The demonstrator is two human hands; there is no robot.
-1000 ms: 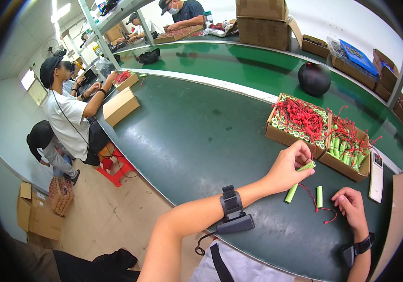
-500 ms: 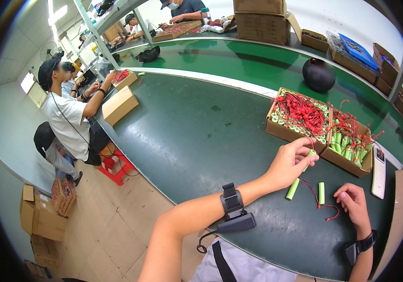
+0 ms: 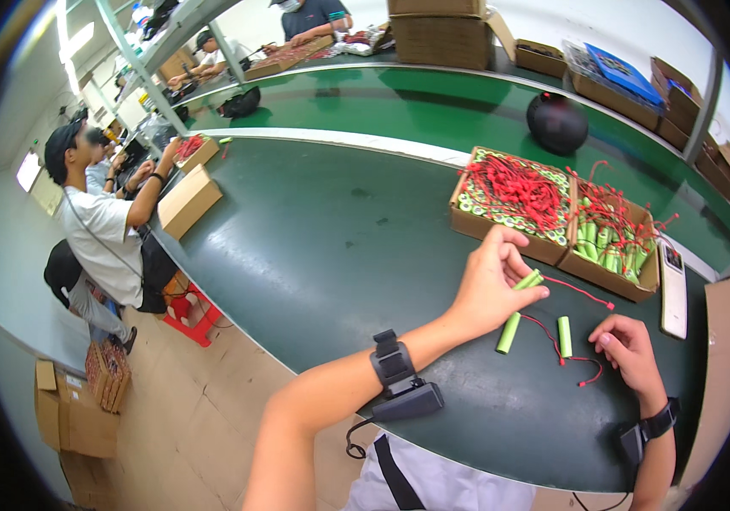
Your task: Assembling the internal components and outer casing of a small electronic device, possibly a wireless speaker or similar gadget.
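Observation:
Between the thumb and fingers of my left hand [image 3: 494,285] is a green cylindrical battery cell [image 3: 530,279], its red wire stretching right to a small red plug. Below it, a second green cell [image 3: 508,333] lies on the dark green table, with a red lead [image 3: 549,328] beside it. A third green cell [image 3: 564,337] stands or lies just right of that lead; which, I cannot tell. My right hand [image 3: 627,347] rests near this cell with fingers loosely curled in and no object visible in them. Another red lead [image 3: 590,371] curves between that cell and my right hand.
Two cardboard boxes stand beyond my hands: one box [image 3: 467,223] of upright cells topped with red wires, another [image 3: 612,278] of loose wired cells. A phone [image 3: 673,294] lies right of them. A black round object [image 3: 557,124] sits behind. A co-worker [image 3: 105,226] sits at far left.
My left hand has drawn back from the box edge toward me with the cell, now tilted with its red wire trailing right. The whole view has shifted slightly; my right hand stays by the cells.

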